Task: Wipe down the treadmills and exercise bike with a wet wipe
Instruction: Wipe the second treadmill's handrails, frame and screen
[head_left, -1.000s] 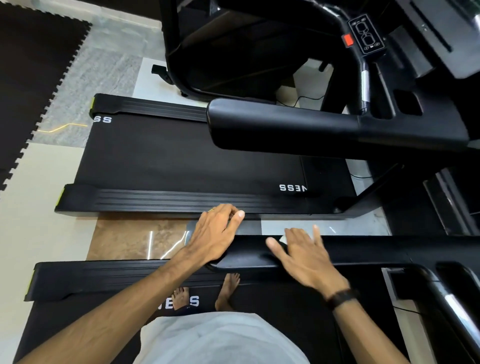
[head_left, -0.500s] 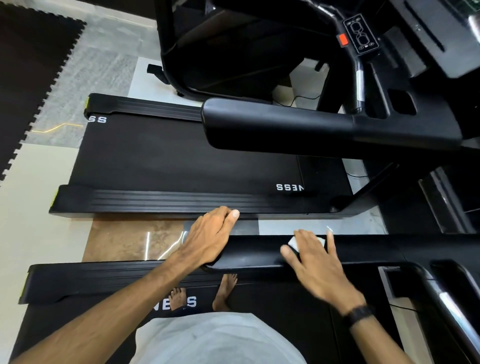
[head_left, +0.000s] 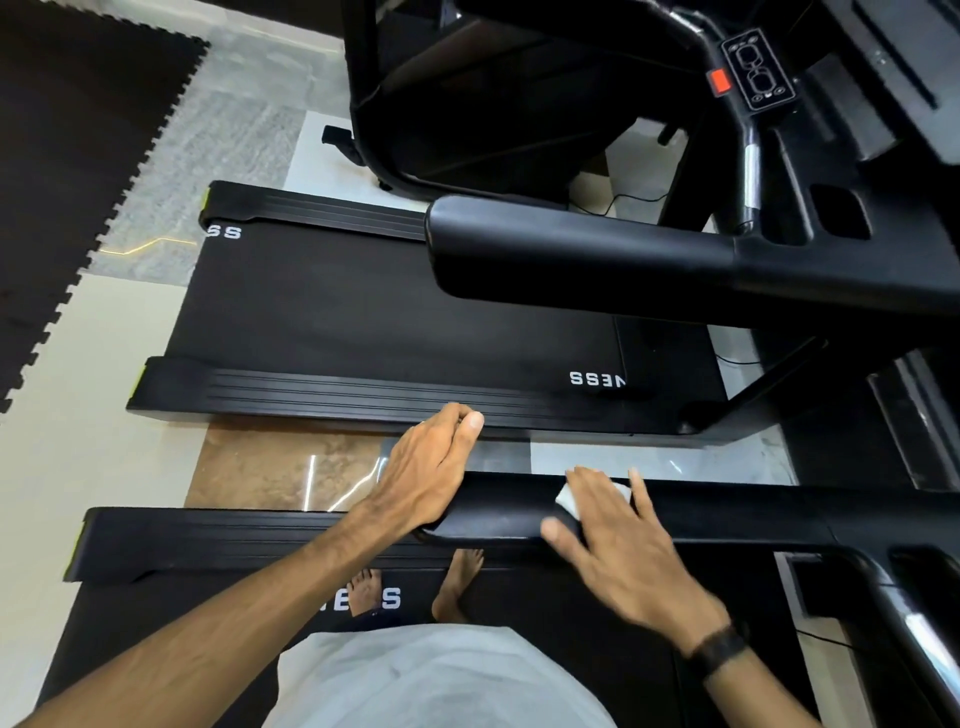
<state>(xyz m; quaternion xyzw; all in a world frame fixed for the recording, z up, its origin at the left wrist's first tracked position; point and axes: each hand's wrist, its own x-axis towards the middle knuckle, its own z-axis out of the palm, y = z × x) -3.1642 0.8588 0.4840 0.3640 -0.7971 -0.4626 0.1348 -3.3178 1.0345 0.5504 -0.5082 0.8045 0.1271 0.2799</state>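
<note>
While the person stands barefoot on the near treadmill's belt (head_left: 571, 613), both hands work its left handrail (head_left: 498, 512). The left hand (head_left: 423, 470) lies over the handrail's free end w/ fingers bent down across the far edge. The right hand (head_left: 618, 551) presses flat on the handrail farther along, fingers spread and straight, w/ the white wet wipe (head_left: 569, 499) pinned under them; only its corners show. Beyond the handrail sits the second treadmill (head_left: 395, 312), its own padded rail (head_left: 571, 254) above it.
</note>
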